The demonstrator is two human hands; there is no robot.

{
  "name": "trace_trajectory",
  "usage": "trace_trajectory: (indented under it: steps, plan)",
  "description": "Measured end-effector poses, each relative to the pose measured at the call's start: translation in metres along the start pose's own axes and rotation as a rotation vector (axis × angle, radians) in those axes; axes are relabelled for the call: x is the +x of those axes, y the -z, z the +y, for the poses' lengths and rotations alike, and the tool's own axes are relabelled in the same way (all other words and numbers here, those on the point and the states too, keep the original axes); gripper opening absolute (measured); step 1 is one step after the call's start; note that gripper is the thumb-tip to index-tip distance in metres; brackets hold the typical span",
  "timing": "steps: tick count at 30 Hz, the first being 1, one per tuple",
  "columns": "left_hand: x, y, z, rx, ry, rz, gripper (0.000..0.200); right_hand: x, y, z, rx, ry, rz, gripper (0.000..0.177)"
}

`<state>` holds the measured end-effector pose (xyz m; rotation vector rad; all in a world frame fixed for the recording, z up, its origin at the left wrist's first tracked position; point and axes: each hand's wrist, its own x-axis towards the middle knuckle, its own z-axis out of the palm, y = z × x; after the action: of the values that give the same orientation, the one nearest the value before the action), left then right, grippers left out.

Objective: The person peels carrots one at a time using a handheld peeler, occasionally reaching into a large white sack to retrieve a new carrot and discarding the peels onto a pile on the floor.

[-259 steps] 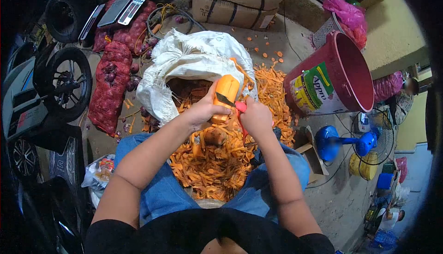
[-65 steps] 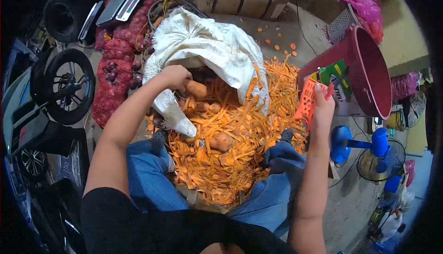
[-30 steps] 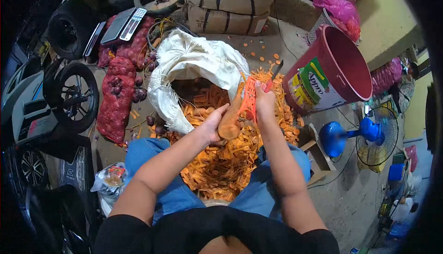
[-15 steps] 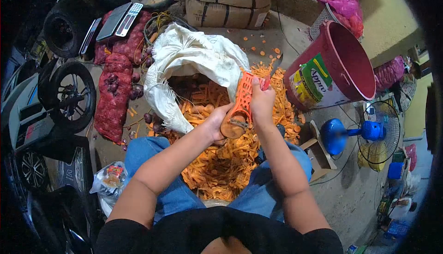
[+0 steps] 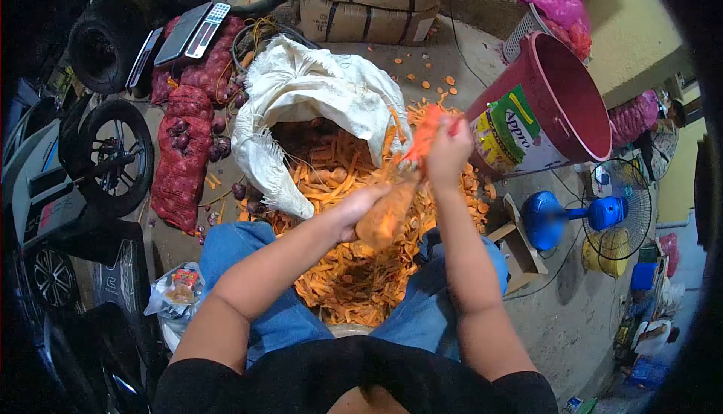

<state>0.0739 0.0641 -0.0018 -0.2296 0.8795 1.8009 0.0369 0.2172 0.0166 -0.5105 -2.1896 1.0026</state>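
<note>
My left hand (image 5: pixel 363 207) is wrapped round a thick carrot (image 5: pixel 382 222), blurred by motion, its near end pointing toward me. In my right hand (image 5: pixel 450 159) is an orange-red peeler (image 5: pixel 428 135) with a broad perforated body, now smeared by motion. It sits just beyond the carrot's far end, up and to the right. Under both hands lies a heap of carrot peelings (image 5: pixel 354 282) between my knees. Just ahead, a white woven sack (image 5: pixel 324 90) stands with its mouth rolled open, carrots and orange strips showing inside.
A tall dark red bucket (image 5: pixel 503 86) tilts at the right, with a blue fan (image 5: pixel 608 212) and an open cardboard box (image 5: pixel 523 260) nearer me. Red mesh bags of onions (image 5: pixel 181 169) and a scale (image 5: pixel 183 35) are at the left. Wrapped bales (image 5: pixel 369 19) stand behind the sack.
The peeler has lifted off the carrot, moving up and right with my right hand. My left hand stays nearly in place, with the carrot turned and tilted.
</note>
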Motion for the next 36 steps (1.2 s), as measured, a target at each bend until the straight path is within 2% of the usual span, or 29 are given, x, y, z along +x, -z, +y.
trace_trajectory:
  steps: [1, 2, 3, 5, 6, 8, 10, 12, 14, 17, 19, 22, 25, 31, 33, 34, 35, 36]
  plan:
    - [-0.008, -0.006, -0.002, 0.113, 0.064, -0.037, 0.034, 0.019, -0.001, 0.024, -0.006, 0.072, 0.137, 0.022]
    - [-0.019, -0.02, -0.001, 0.116, -0.03, -0.021, 0.036, 0.034, -0.001, 0.045, -0.013, 0.146, 0.272, 0.021]
    - [-0.021, -0.021, 0.002, 0.119, -0.029, -0.021, 0.036, 0.041, 0.005, 0.047, -0.013, 0.145, 0.275, 0.021]
    - [-0.025, -0.018, 0.009, 0.028, 0.036, 0.054, 0.035, 0.047, 0.016, 0.041, -0.006, -0.239, 0.317, 0.021]
    - [-0.022, -0.007, 0.015, 0.026, 0.059, 0.049, 0.035, 0.046, 0.017, 0.035, -0.006, -0.237, 0.317, 0.021]
    - [-0.011, 0.009, 0.017, -0.076, 0.028, 0.019, 0.035, 0.035, 0.012, 0.019, 0.399, -0.273, 0.14, 0.022]
    - [0.0, 0.018, 0.016, -0.181, -0.043, 0.02, 0.034, 0.015, -0.002, -0.001, 0.665, -0.35, 0.037, 0.026]
    - [0.001, 0.017, 0.018, -0.189, -0.043, 0.023, 0.034, -0.01, 0.0, -0.031, 0.446, -0.252, -0.151, 0.027]
    - [0.0, 0.012, 0.02, -0.196, -0.035, 0.025, 0.033, -0.025, -0.003, -0.039, 0.401, -0.349, -0.295, 0.027]
    - [0.0, 0.006, 0.022, -0.211, -0.105, 0.058, 0.032, -0.032, -0.016, -0.028, 0.551, -0.313, -0.282, 0.026]
    - [0.002, 0.005, 0.021, -0.187, -0.092, 0.097, 0.032, -0.032, -0.017, -0.026, 0.517, -0.309, -0.276, 0.023]
    - [0.006, 0.005, 0.019, -0.167, -0.089, 0.071, 0.032, -0.032, -0.012, -0.033, 0.636, -0.4, -0.274, 0.021]
    - [0.002, -0.001, 0.02, -0.103, -0.122, 0.079, 0.032, -0.033, -0.008, -0.037, 0.55, -0.346, -0.273, 0.02]
    - [0.01, 0.002, 0.016, -0.117, -0.137, 0.093, 0.03, -0.034, -0.01, -0.032, 0.677, -0.342, -0.283, 0.022]
    - [0.006, -0.002, 0.017, -0.097, -0.114, 0.105, 0.031, -0.034, -0.009, -0.029, 0.543, -0.145, -0.257, 0.022]
    - [0.003, -0.003, 0.016, -0.077, -0.092, 0.118, 0.032, -0.032, -0.008, -0.028, 0.543, -0.146, -0.256, 0.022]
    - [0.002, -0.003, 0.015, -0.076, -0.093, 0.118, 0.032, -0.028, -0.007, -0.026, 0.398, -0.058, -0.185, 0.021]
    - [-0.001, -0.001, 0.012, 0.02, -0.012, 0.092, 0.033, -0.022, -0.005, -0.023, 0.252, 0.029, -0.116, 0.021]
